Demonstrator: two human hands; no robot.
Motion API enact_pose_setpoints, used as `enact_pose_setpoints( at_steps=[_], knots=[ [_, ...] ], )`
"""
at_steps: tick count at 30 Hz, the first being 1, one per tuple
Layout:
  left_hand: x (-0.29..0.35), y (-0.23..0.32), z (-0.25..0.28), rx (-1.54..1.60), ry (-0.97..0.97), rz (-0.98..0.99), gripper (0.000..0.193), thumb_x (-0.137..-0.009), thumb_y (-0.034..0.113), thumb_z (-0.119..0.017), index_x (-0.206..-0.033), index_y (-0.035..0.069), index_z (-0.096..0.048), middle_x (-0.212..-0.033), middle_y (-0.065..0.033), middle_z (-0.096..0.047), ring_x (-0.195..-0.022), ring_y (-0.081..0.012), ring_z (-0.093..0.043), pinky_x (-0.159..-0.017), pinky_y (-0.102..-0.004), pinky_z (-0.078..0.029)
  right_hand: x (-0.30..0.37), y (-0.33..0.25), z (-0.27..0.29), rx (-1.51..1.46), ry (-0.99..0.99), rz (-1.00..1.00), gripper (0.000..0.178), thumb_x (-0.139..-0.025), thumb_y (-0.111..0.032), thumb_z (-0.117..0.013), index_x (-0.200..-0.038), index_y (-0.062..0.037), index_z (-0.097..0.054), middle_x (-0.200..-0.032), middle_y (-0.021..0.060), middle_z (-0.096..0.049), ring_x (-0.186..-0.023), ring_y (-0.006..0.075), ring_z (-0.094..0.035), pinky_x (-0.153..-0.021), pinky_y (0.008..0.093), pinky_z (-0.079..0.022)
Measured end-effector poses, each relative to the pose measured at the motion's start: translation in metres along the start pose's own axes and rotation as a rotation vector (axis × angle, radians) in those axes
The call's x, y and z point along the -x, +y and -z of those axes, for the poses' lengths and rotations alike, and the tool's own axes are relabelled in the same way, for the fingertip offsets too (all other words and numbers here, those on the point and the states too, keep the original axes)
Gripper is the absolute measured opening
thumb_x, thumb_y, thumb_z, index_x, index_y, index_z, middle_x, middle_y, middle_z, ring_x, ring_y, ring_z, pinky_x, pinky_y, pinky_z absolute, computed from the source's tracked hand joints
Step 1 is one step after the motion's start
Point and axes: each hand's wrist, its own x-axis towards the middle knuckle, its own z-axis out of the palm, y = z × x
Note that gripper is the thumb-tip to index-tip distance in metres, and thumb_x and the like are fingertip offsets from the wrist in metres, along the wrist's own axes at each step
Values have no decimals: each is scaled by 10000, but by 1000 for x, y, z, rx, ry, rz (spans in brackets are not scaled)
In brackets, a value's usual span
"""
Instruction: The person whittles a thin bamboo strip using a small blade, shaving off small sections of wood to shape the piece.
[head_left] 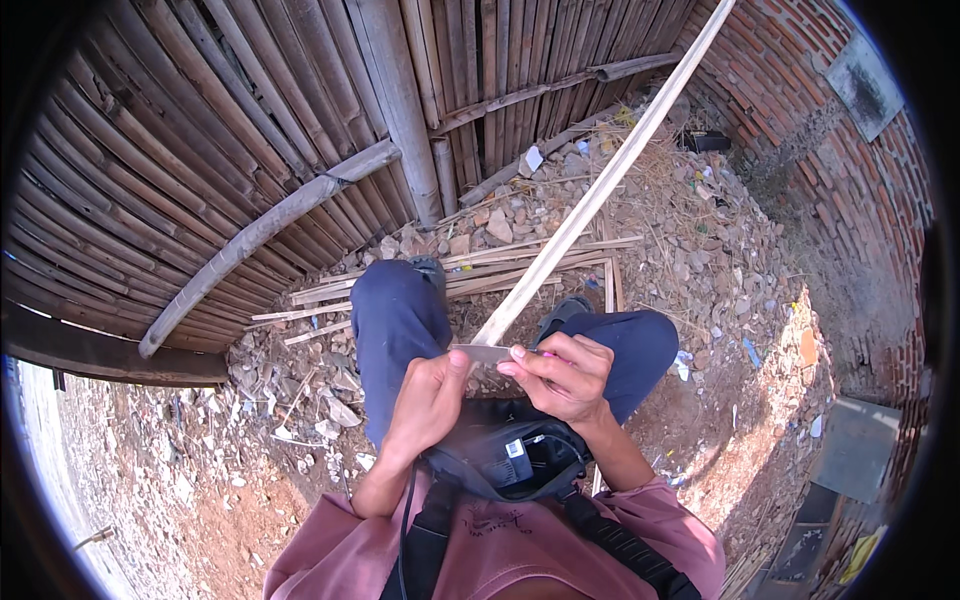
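Note:
Between my hands, a flat grey metal blade (486, 353) lies crosswise in front of my body. My left hand (425, 403) is closed at its left end, the thumb pressed along it. My right hand (566, 376) pinches the other end with thumb and curled fingers. A long pale strip of split bamboo or wood (590, 205) slants from the blade up to the top right. Its near end meets the blade; whether my fingers also grip it is hidden.
My bent knees (393, 312) flank the strip, with an open black bag (510, 462) at my waist. Several thin wooden strips (480, 270) lie on the stony ground ahead. A bamboo wall (230, 130) rises at left and a brick wall (840, 190) at right.

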Motion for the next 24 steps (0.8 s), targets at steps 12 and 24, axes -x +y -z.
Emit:
enact_pose_setpoints(
  at_steps=[12,24],
  knots=[
    [1,-9,2,22,-48,70,520,-1145,336,-479,-822,-66,-549,-620,-171,-451,-609,-195,-381,-577,-428,-402,-8,12,5,60,14,-7,236,-713,-174,-956,-893,-96,-825,-637,0,-614,-489,142,-535,-474,289,-378],
    [1,4,2,41,-105,4,336,-1087,314,-611,-1155,-4,-692,-718,-196,-600,-624,-334,-501,-651,-405,-487,-14,16,7,-136,-73,-42,191,-762,-115,-935,-876,-38,-802,-672,44,-672,-528,143,-624,-487,277,-451]
  ],
)
